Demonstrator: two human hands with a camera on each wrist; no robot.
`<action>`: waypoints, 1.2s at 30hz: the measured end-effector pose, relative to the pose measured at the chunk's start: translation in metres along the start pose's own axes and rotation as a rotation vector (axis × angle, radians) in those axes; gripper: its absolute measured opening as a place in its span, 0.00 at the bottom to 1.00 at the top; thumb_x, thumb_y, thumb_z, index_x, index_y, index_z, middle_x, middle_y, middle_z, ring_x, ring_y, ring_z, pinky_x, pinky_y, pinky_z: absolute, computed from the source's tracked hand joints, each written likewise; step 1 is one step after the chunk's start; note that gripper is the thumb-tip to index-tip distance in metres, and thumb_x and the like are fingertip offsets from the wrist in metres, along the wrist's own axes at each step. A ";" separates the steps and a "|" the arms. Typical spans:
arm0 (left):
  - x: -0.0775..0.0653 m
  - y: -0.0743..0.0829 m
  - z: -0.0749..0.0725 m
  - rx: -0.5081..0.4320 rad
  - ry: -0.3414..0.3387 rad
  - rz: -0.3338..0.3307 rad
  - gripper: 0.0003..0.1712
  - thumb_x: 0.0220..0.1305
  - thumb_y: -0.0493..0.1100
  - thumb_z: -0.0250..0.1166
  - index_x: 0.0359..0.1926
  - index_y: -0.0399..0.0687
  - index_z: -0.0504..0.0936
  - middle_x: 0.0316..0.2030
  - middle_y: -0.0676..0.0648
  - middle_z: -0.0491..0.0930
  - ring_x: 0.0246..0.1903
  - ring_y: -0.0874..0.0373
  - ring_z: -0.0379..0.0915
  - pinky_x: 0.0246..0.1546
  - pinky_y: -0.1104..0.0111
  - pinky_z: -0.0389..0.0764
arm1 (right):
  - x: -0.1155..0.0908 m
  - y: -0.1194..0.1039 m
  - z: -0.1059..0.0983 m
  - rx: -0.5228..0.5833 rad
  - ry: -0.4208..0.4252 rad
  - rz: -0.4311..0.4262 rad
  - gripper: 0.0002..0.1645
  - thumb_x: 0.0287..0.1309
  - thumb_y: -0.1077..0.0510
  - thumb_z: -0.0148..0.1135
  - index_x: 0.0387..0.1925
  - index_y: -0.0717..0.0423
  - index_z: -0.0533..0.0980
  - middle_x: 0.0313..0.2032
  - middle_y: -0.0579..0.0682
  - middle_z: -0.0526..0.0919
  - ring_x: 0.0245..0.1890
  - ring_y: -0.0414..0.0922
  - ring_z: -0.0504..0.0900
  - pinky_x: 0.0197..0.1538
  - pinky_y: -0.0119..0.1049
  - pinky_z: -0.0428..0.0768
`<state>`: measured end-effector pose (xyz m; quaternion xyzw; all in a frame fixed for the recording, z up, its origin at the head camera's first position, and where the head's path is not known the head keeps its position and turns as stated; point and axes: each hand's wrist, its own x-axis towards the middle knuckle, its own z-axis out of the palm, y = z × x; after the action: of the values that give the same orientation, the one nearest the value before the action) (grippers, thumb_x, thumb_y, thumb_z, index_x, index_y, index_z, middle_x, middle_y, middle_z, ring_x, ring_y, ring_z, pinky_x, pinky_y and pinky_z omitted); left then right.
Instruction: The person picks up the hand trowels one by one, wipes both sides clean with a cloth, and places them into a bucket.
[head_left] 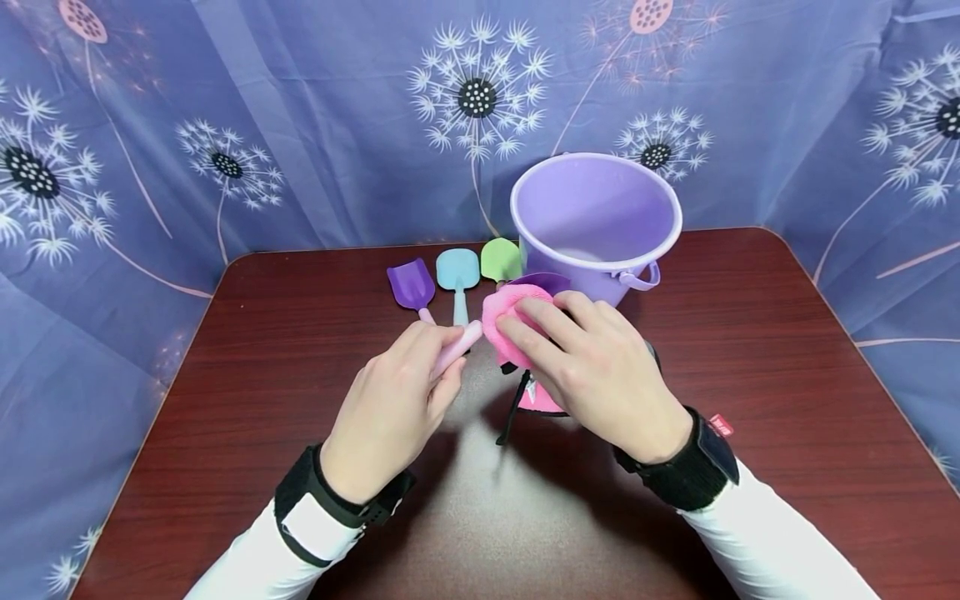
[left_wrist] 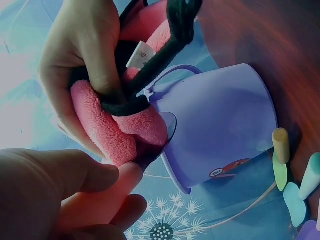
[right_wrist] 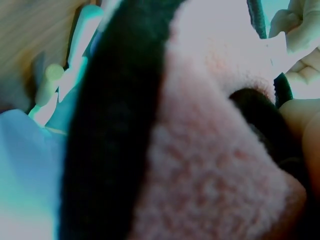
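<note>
My left hand (head_left: 397,392) grips the pale pink handle (head_left: 459,348) of a toy shovel. The shovel's purple blade (head_left: 543,282) sticks out past a pink cloth (head_left: 501,321), which covers the rest of it. My right hand (head_left: 600,367) holds this fluffy cloth folded around the blade, fingers bent over it. Black edging and a white tag (left_wrist: 141,55) show on the cloth in the left wrist view, and part of it hangs below the right hand. Up close in the right wrist view, the blurred cloth (right_wrist: 215,175) hides most of the shovel.
Beyond the right hand stands a purple bucket (head_left: 592,285) with its handle down. Toy shovels in purple (head_left: 412,285), light blue (head_left: 457,268) and green (head_left: 501,260) lie in a row left of it. A dandelion-print curtain (head_left: 337,125) hangs behind the dark wooden table (head_left: 750,333).
</note>
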<state>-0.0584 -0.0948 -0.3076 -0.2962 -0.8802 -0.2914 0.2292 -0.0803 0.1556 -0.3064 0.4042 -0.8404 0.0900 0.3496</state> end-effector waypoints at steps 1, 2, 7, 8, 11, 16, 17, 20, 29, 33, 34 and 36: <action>0.000 0.000 0.000 -0.005 0.000 -0.001 0.17 0.65 0.34 0.74 0.52 0.37 0.82 0.37 0.44 0.79 0.23 0.55 0.74 0.26 0.60 0.81 | 0.000 0.001 0.000 0.003 0.012 0.005 0.21 0.71 0.59 0.63 0.63 0.54 0.81 0.56 0.55 0.83 0.44 0.59 0.78 0.36 0.48 0.78; 0.000 0.000 -0.001 -0.009 0.001 0.001 0.17 0.64 0.34 0.74 0.52 0.37 0.82 0.37 0.44 0.80 0.24 0.55 0.75 0.26 0.60 0.82 | 0.000 0.002 0.000 0.007 0.024 0.010 0.21 0.71 0.59 0.63 0.63 0.55 0.81 0.56 0.55 0.83 0.44 0.59 0.78 0.35 0.48 0.78; 0.000 -0.001 -0.002 -0.017 0.013 0.003 0.18 0.62 0.34 0.77 0.51 0.38 0.83 0.36 0.44 0.80 0.28 0.53 0.77 0.31 0.59 0.84 | 0.000 0.007 -0.001 0.015 0.062 0.038 0.20 0.71 0.61 0.63 0.62 0.56 0.82 0.55 0.57 0.83 0.42 0.60 0.79 0.36 0.50 0.79; 0.001 -0.001 -0.003 -0.016 0.014 0.000 0.18 0.62 0.33 0.77 0.51 0.38 0.83 0.36 0.45 0.80 0.28 0.53 0.78 0.31 0.59 0.84 | 0.000 0.008 -0.001 0.011 0.063 0.045 0.20 0.71 0.61 0.64 0.62 0.56 0.82 0.55 0.57 0.83 0.42 0.60 0.79 0.37 0.50 0.80; 0.002 -0.001 -0.005 -0.013 0.009 -0.022 0.19 0.61 0.34 0.77 0.51 0.39 0.83 0.35 0.46 0.78 0.29 0.54 0.76 0.31 0.60 0.83 | 0.000 0.011 -0.001 -0.004 0.064 0.065 0.20 0.71 0.61 0.65 0.62 0.57 0.82 0.54 0.57 0.83 0.43 0.59 0.79 0.39 0.51 0.80; 0.003 -0.001 -0.010 -0.012 -0.001 -0.062 0.19 0.61 0.33 0.76 0.53 0.41 0.84 0.34 0.48 0.77 0.28 0.56 0.73 0.30 0.62 0.80 | 0.000 0.017 -0.003 -0.044 0.054 0.104 0.18 0.73 0.60 0.63 0.61 0.56 0.82 0.52 0.56 0.83 0.42 0.59 0.79 0.39 0.51 0.79; 0.003 -0.001 -0.011 -0.012 -0.002 -0.069 0.18 0.62 0.33 0.76 0.53 0.42 0.84 0.35 0.48 0.78 0.28 0.56 0.73 0.30 0.62 0.80 | 0.000 0.018 -0.003 -0.053 0.052 0.111 0.18 0.73 0.60 0.62 0.61 0.56 0.82 0.52 0.56 0.83 0.42 0.59 0.79 0.38 0.50 0.79; 0.004 0.000 -0.013 -0.013 -0.003 -0.085 0.18 0.63 0.34 0.75 0.53 0.42 0.84 0.37 0.48 0.79 0.30 0.57 0.74 0.32 0.62 0.80 | 0.000 0.021 -0.004 -0.077 0.054 0.134 0.18 0.73 0.59 0.62 0.61 0.56 0.82 0.52 0.55 0.83 0.43 0.59 0.80 0.37 0.51 0.79; 0.004 0.000 -0.016 -0.021 0.011 -0.093 0.18 0.64 0.37 0.76 0.54 0.42 0.85 0.40 0.47 0.81 0.33 0.56 0.77 0.36 0.61 0.82 | 0.000 0.027 -0.007 -0.103 0.069 0.164 0.16 0.73 0.60 0.63 0.59 0.56 0.83 0.53 0.55 0.84 0.42 0.60 0.80 0.37 0.52 0.80; 0.005 0.000 -0.016 -0.032 0.014 -0.099 0.18 0.65 0.37 0.76 0.54 0.43 0.85 0.41 0.47 0.81 0.35 0.56 0.78 0.37 0.61 0.83 | -0.001 0.026 -0.007 -0.111 0.057 0.156 0.17 0.73 0.60 0.63 0.59 0.56 0.82 0.52 0.55 0.83 0.42 0.60 0.80 0.37 0.51 0.79; 0.005 0.000 -0.016 -0.034 0.014 -0.102 0.18 0.65 0.38 0.76 0.54 0.43 0.85 0.41 0.47 0.81 0.35 0.56 0.78 0.38 0.61 0.83 | -0.001 0.025 -0.007 -0.114 0.048 0.151 0.17 0.73 0.59 0.64 0.60 0.56 0.82 0.52 0.55 0.83 0.43 0.60 0.80 0.36 0.51 0.79; 0.005 0.000 -0.016 -0.039 0.013 -0.106 0.18 0.65 0.37 0.76 0.54 0.43 0.84 0.41 0.47 0.81 0.35 0.56 0.78 0.37 0.61 0.83 | -0.001 0.023 -0.006 -0.116 0.033 0.138 0.18 0.73 0.59 0.63 0.60 0.56 0.82 0.52 0.56 0.82 0.43 0.60 0.80 0.36 0.51 0.78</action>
<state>-0.0583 -0.1035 -0.2934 -0.2517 -0.8873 -0.3219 0.2135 -0.0938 0.1744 -0.2998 0.3227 -0.8643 0.0717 0.3791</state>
